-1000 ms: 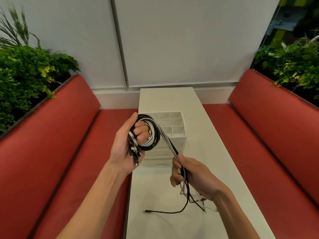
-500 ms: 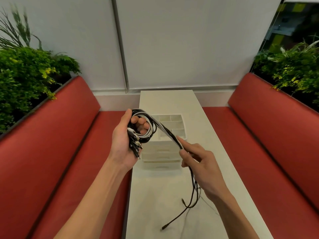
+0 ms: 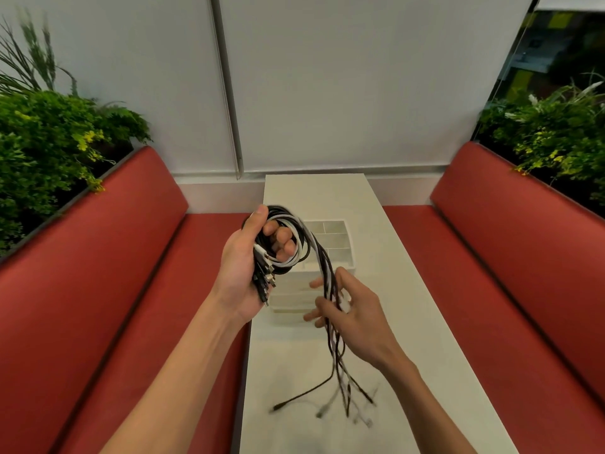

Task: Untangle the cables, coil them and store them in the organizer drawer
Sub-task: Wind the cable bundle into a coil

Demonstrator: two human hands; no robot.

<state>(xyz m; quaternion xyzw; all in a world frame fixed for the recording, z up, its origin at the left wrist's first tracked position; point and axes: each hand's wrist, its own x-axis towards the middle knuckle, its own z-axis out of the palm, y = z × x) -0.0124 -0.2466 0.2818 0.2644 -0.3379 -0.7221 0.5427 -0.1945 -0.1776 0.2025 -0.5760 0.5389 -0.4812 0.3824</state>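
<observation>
My left hand (image 3: 244,267) is shut on a coil of black and white cables (image 3: 296,231), held above the table's left edge, with several plug ends sticking out below the palm. The cables' loose tails (image 3: 335,355) run down from the coil through my right hand (image 3: 352,309), whose fingers are spread and curled loosely around the strands. The blurred free ends (image 3: 327,407) hang just above the tabletop. Behind both hands stands the white organizer (image 3: 343,257), its top split into open compartments and its drawer fronts partly hidden by my hands.
A narrow white table (image 3: 409,322) runs away from me to the wall. Red padded benches (image 3: 114,290) flank it on both sides, the right one (image 3: 507,273) too. Green plants (image 3: 49,142) stand behind each bench back.
My right hand has slid down the strands and opened its fingers from a pinch. The cable tails have swung and lifted off the table. The coil in my left hand stays in place.
</observation>
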